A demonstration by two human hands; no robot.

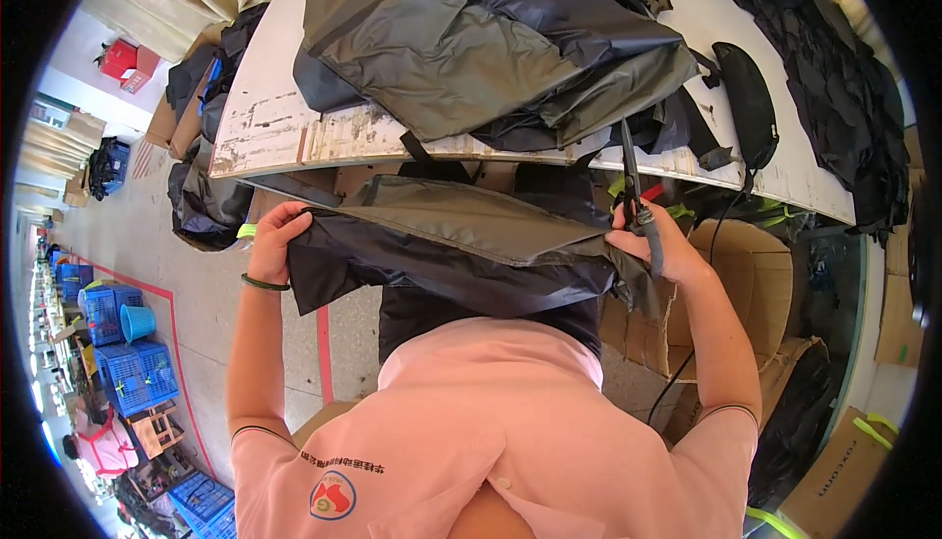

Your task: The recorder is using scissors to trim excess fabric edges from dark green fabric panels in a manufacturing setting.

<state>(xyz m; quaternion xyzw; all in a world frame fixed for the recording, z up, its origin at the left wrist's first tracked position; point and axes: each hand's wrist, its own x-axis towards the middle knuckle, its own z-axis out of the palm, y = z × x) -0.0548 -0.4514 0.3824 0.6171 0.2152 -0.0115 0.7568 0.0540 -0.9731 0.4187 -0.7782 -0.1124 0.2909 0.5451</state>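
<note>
A dark fabric piece point(442, 259), black outside with an olive-grey inner face, is stretched level in front of my waist. At its left end my left hand point(275, 245) pinches the edge between thumb and fingers. My right hand point(669, 247) grips the opposite end and also holds black scissors point(630, 161), whose blades point up toward the table. A strip of dark cloth hangs beside the right fingers. Just beyond, a large crumpled heap of olive and black fabric point(461, 49) lies on the white table point(257, 112).
A black curved pouch-like piece point(748, 102) and a long pile of black pieces point(834, 68) lie on the table's right side. An open cardboard box point(751, 279) stands below, near my right forearm. Blue crates point(137, 372) line the floor at left.
</note>
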